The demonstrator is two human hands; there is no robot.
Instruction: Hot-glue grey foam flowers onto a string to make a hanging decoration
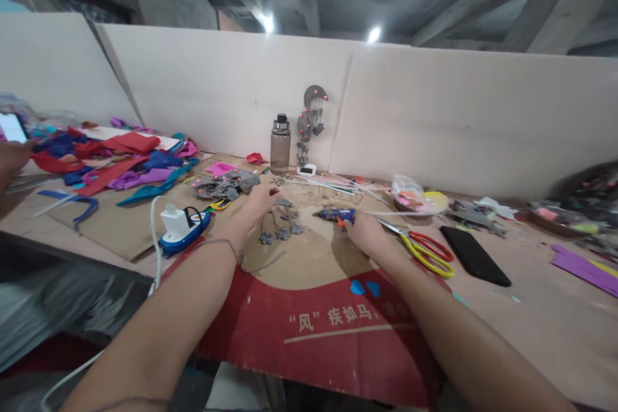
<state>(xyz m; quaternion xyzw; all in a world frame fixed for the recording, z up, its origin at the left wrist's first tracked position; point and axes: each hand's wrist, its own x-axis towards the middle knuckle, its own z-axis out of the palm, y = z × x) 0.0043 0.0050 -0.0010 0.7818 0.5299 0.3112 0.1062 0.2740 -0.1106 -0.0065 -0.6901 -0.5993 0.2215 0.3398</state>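
Note:
My left hand (262, 200) is over the cardboard, its fingers bent together at the upper edge of a grey felt piece with small flowers (281, 226) hanging on strings; the fingertips are too small to make out fully. In my right hand (365, 232) is a blue glue gun (337, 214), its dark nozzle pointing left toward the felt piece. A pale glue stick (386, 213) runs out of its back. Blue felt scraps (365, 288) lie nearer on the red part of the cardboard (309, 360).
Scissors (427, 254) and a black phone (474, 255) lie right. A power strip (185, 234) with a white cable sits left, near coloured felt (125, 158). A bottle (280, 147) stands behind. Another person's hand (12, 161) holds a phone at far left.

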